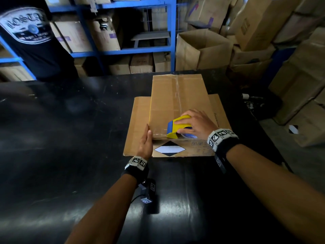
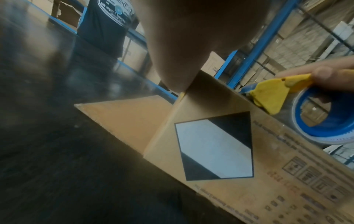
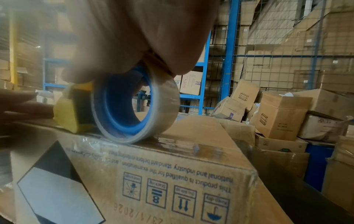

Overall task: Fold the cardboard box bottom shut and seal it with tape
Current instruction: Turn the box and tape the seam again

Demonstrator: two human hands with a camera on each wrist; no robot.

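Our left hand (image 1: 146, 140) lies flat-fingered against the cardboard box (image 1: 175, 103) on the desk (image 1: 70, 138); our right hand (image 1: 197, 124) grips the tape dispenser (image 1: 177, 126) atop its near edge. The right wrist view alone shows glossy tape (image 3: 172, 140) there.

A broad black table (image 1: 73, 131) with a glossy, scuffed top carries the work, its surface catching pale patches of reflected light. Directly on it, near the middle toward the far edge, stands a cardboard box (image 1: 175, 99) turned with its folded flaps facing up; its side flaps (image 1: 139, 124) splay outward flat on the tabletop to the left and right. The near wall of the box shows a black-and-white diamond label (image 1: 169, 149) and upside-down printed handling symbols. At the table's far right edge lies a small dark cluster (image 1: 249, 101), possibly cables, too dim to identify.
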